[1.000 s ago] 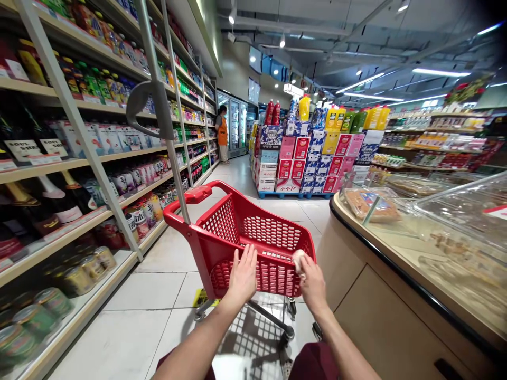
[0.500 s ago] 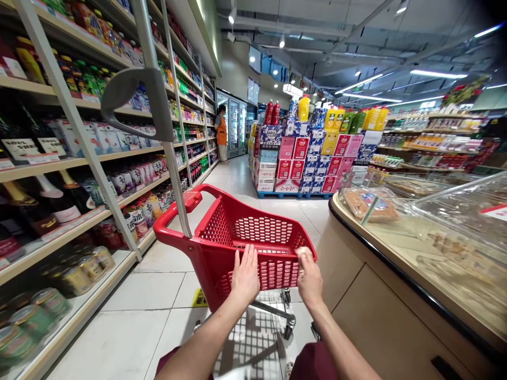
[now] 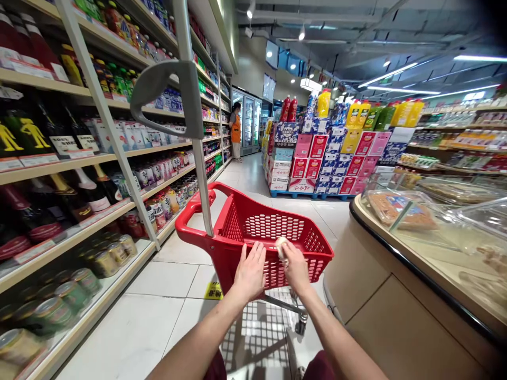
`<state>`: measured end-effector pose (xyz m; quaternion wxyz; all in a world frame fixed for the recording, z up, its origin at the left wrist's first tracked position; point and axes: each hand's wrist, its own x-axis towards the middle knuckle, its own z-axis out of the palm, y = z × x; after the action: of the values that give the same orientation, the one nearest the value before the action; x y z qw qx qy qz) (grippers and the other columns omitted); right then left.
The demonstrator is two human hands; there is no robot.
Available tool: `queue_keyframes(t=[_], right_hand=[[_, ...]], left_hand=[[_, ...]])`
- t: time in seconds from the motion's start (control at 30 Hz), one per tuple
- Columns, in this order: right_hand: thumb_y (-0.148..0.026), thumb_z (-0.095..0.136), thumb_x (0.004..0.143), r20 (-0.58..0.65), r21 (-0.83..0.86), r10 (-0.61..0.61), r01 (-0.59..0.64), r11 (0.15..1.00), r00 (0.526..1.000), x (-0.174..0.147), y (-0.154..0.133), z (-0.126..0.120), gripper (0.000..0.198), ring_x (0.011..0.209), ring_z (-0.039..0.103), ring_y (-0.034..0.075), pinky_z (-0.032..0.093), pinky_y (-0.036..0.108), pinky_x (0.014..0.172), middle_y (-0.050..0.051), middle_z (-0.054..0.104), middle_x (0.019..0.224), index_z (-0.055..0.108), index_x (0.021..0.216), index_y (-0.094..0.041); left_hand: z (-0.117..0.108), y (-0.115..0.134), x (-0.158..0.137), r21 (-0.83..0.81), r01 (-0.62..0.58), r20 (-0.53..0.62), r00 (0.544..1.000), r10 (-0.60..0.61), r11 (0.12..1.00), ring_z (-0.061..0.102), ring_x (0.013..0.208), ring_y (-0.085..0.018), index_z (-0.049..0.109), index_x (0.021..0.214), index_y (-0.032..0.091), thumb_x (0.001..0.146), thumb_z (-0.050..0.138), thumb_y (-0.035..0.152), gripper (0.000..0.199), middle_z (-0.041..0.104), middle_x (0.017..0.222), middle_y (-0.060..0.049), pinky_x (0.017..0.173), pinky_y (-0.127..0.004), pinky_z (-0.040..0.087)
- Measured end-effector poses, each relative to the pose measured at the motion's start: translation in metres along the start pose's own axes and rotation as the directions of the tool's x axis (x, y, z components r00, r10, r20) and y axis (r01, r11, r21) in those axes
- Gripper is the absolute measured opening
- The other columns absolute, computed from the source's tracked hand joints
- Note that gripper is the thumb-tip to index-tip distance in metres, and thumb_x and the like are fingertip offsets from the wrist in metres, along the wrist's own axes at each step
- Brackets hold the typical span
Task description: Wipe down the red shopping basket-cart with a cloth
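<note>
A red plastic shopping cart with a perforated basket stands side-on in front of me. My left hand lies on the near rim of the basket with its fingers stretched out. Bunched in the fingers of my right hand is a small crumpled white cloth, pressed at the near rim; most of it is hidden by the hand. A metal pole with a grey loop handle rises from the cart's handle end at the left.
Drink shelves line the left side. A glass-topped display counter stands close on the right. Stacked drink cartons stand ahead, and a person in an orange vest is farther down the aisle. A yellow floor sticker lies beside the cart.
My right hand has slid left along the near rim with the white cloth, from the far right corner toward my left hand. The left hand stays on the rim. The view has turned slightly left.
</note>
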<state>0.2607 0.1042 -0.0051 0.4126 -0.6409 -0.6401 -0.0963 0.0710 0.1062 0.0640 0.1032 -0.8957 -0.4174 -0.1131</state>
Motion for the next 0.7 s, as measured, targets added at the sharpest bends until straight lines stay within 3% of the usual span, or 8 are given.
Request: queue_keyframes(t=[0.13,0.3,0.37,0.43,0.53,0.6,0.7], right_hand=[[-0.002,0.036,0.069,-0.046,-0.025,0.191,-0.192,0.981,0.98,0.005,-0.011,-0.002,0.049,0.109,0.049,0.02,0.038,0.039,0.094,0.008,0.054,0.12,0.057,0.11,-0.018],[-0.002,0.036,0.07,0.069,0.176,-0.04,0.027,0.984,0.997,0.013,-0.074,0.017,0.054,0.115,0.044,0.017,0.036,0.035,0.098,0.006,0.049,0.126,0.051,0.118,-0.018],[-0.001,0.036,0.069,0.067,0.202,-0.065,0.051,0.978,0.996,0.012,-0.081,0.021,0.053,0.117,0.042,0.017,0.034,0.036,0.1,0.008,0.05,0.126,0.051,0.119,-0.016],[-0.002,0.036,0.069,0.039,0.185,-0.001,-0.006,0.983,0.999,0.01,-0.078,0.022,0.052,0.116,0.043,0.019,0.035,0.039,0.098,0.01,0.05,0.125,0.052,0.117,-0.014],[-0.003,0.037,0.069,-0.002,0.203,0.068,-0.066,0.977,0.998,0.013,-0.086,0.024,0.051,0.114,0.044,0.021,0.037,0.04,0.096,0.01,0.051,0.124,0.053,0.116,-0.015],[-0.003,0.037,0.069,0.0,0.271,0.007,-0.007,0.963,1.0,0.022,-0.114,0.026,0.052,0.114,0.045,0.019,0.038,0.037,0.096,0.007,0.052,0.123,0.053,0.117,-0.018],[-0.003,0.038,0.071,0.005,0.35,-0.159,0.147,0.925,0.987,0.037,-0.162,0.03,0.052,0.117,0.042,0.016,0.035,0.034,0.099,0.006,0.05,0.126,0.051,0.119,-0.019]], left_hand=[[-0.008,-0.025,-0.01,0.05,0.183,-0.151,0.973,-0.173,0.982,0.014,0.133,-0.023,0.03,0.132,0.006,0.075,0.041,0.028,0.061,0.028,0.141,-0.012,0.108,-0.047,0.005],[-0.013,-0.036,-0.017,0.014,0.167,-0.186,0.969,-0.161,0.986,0.026,0.129,-0.024,0.039,0.127,0.006,0.074,0.044,0.025,0.056,0.04,0.134,-0.014,0.108,-0.043,0.013],[-0.019,-0.044,-0.024,-0.003,0.115,-0.23,0.967,-0.113,0.993,0.028,0.129,-0.022,0.04,0.126,0.009,0.076,0.042,0.023,0.052,0.042,0.133,-0.011,0.109,-0.044,0.011],[-0.026,-0.057,-0.034,-0.007,0.113,-0.324,0.94,-0.11,0.994,0.027,0.129,-0.021,0.035,0.129,0.011,0.078,0.039,0.018,0.052,0.04,0.135,-0.011,0.109,-0.044,0.008],[-0.031,-0.078,-0.045,-0.012,0.221,-0.476,0.857,-0.199,0.975,0.024,0.13,-0.022,0.021,0.135,0.011,0.078,0.039,0.015,0.06,0.035,0.137,-0.013,0.108,-0.046,0.007],[-0.031,-0.087,-0.047,-0.017,0.278,-0.507,0.825,-0.248,0.96,0.022,0.131,-0.023,0.012,0.137,0.011,0.077,0.041,0.015,0.067,0.032,0.139,-0.015,0.108,-0.047,0.007],[-0.028,-0.092,-0.046,-0.012,0.293,-0.485,0.834,-0.262,0.956,0.023,0.13,-0.024,0.006,0.138,0.012,0.076,0.042,0.014,0.072,0.029,0.14,-0.016,0.107,-0.047,0.007]])
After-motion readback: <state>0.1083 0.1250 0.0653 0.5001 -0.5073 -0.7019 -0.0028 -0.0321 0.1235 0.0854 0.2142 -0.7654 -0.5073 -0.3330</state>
